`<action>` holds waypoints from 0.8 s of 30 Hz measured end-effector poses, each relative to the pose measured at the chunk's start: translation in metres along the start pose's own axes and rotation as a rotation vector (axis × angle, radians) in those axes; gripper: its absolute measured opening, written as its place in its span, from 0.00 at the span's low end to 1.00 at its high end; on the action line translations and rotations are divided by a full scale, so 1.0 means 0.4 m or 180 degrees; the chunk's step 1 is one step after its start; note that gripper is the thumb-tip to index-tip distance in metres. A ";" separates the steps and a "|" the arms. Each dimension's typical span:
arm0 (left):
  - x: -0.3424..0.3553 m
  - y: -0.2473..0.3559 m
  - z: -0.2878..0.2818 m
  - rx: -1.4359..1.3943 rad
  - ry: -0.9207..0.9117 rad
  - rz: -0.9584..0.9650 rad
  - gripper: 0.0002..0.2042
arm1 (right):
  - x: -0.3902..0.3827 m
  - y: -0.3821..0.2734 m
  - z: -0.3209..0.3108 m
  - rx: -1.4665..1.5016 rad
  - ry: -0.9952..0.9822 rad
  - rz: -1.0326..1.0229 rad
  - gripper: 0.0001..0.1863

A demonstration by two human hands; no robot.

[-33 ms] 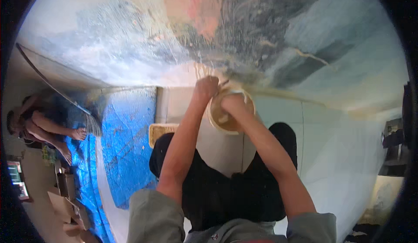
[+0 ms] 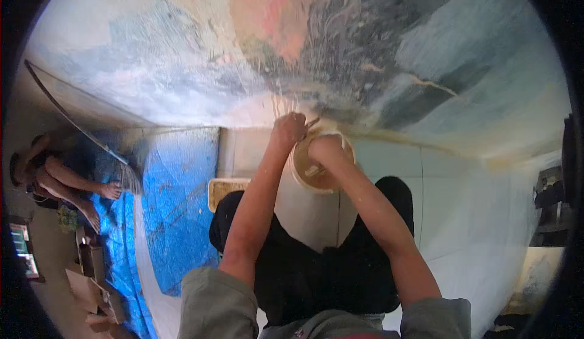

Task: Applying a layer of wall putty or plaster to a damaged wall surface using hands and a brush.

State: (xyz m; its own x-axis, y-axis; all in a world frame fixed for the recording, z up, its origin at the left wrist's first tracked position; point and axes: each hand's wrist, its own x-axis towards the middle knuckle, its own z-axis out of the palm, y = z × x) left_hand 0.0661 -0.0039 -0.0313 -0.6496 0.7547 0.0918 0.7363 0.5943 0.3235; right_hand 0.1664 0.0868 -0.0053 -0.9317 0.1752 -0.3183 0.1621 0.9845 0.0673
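A pale round bucket [image 2: 325, 188] stands between my knees, close to the painted wall, with murky tan liquid inside. My left hand [image 2: 288, 130] is closed at the bucket's far left rim. A thin brownish stick [image 2: 312, 122], perhaps a brush handle, pokes out from its fist; the other end is hidden. My right hand [image 2: 326, 149] reaches down into the bucket with curled fingers. Just below those fingers shows a pale piece [image 2: 314, 170], and I cannot tell whether they grip it.
The wall [image 2: 340, 65] ahead bears grey, white and orange paint with drips. A yellowish tray [image 2: 226, 190] lies by my left knee, next to a blue tarp [image 2: 182, 205]. On the far left a person [image 2: 58, 178] sits near a long-handled mop [image 2: 129, 178] and cardboard boxes [image 2: 91, 290].
My left hand sits slightly lower, and the bucket's near rim appears a little nearer to me. The pale piece below my right fingers has shifted slightly. The seated person stays put.
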 end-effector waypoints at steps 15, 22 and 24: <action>0.020 0.024 0.005 -0.0326 -0.0070 0.0226 0.08 | -0.113 0.084 -0.187 0.0175 -0.0573 0.0143 0.17; 0.038 0.043 0.027 -0.1746 -0.1332 -0.0066 0.12 | -0.087 0.143 -0.204 0.0685 -0.0354 0.0423 0.11; 0.042 0.069 0.034 -0.2218 -0.1639 0.0279 0.15 | -0.076 0.156 -0.205 0.0639 -0.0509 0.0537 0.07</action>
State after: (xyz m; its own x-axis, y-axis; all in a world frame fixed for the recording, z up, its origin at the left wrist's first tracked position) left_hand 0.0783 0.0289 -0.0338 -0.3055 0.9216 -0.2395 0.3864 0.3499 0.8534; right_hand 0.1782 0.1419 0.0861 -0.8257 0.3202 -0.4645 0.3860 0.9211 -0.0511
